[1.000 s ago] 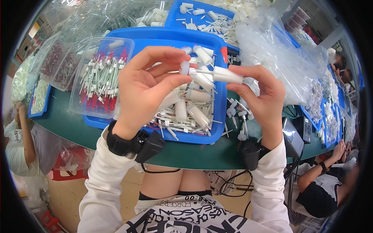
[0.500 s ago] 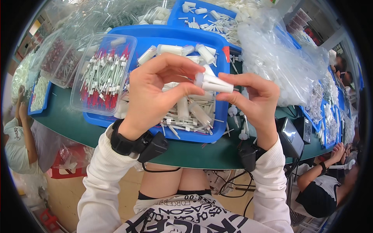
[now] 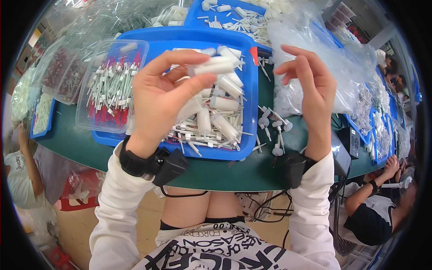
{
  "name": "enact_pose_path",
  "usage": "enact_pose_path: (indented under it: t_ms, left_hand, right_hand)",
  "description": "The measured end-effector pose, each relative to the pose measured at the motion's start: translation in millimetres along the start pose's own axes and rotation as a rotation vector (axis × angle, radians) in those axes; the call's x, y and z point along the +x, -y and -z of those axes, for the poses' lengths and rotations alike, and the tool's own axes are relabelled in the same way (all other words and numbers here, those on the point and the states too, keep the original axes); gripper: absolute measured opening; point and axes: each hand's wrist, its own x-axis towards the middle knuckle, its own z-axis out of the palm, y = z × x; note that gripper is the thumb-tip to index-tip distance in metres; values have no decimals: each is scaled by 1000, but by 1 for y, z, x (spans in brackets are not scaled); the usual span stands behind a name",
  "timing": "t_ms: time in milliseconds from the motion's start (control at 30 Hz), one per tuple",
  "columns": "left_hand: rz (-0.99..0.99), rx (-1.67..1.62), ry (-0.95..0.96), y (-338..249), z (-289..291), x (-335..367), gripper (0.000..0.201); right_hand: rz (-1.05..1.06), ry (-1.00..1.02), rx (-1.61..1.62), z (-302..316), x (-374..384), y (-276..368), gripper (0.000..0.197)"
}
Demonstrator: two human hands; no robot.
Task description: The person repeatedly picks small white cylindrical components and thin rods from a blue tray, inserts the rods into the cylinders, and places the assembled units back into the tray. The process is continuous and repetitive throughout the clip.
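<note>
A short white plastic cylinder [image 3: 215, 66], slightly blurred, is pinched between the thumb and fingers of my left hand [image 3: 155, 99]. That hand hovers above a blue tray [image 3: 251, 130], which holds several similar white cylinders with thin leads and many slim white sticks. Off to the right, my right hand [image 3: 317, 87] is raised with its fingers apart and nothing visible in them. Beneath and behind it lies a clear plastic bag [image 3: 288, 49] of whitish pieces.
A clear plastic box [image 3: 81, 119] of red-and-white wired parts overlaps the tray's left side. Several small white parts with stems [image 3: 278, 128] lie on the green table [image 3: 216, 176] right of the tray. Another blue tray [image 3: 192, 17] stands behind. Other people sit at both sides.
My right hand has let go of the white cylinder and moved up and right, its fingers spreading. My left hand keeps the cylinder and has shifted slightly left and up.
</note>
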Motion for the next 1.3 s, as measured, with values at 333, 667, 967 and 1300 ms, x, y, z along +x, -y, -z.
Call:
enact_pose_path:
  t_ms: [333,667,967,1300]
  left_hand:
    - [118,-119,-156,-1,5,4,24]
    - [-145,-148,-376,-10,32,16,23]
    - [-345,17,-524,-25,30,15,17]
    - [-341,60,-619,-18,29,15,15]
  right_hand:
    - [254,203,-1033,9,5,-21,24]
    - [203,526,-776,-22,14,-20,28]
    - [42,584,-910,-5,137,-26,22]
    - [-20,474,-1128,-59,233,-159,54]
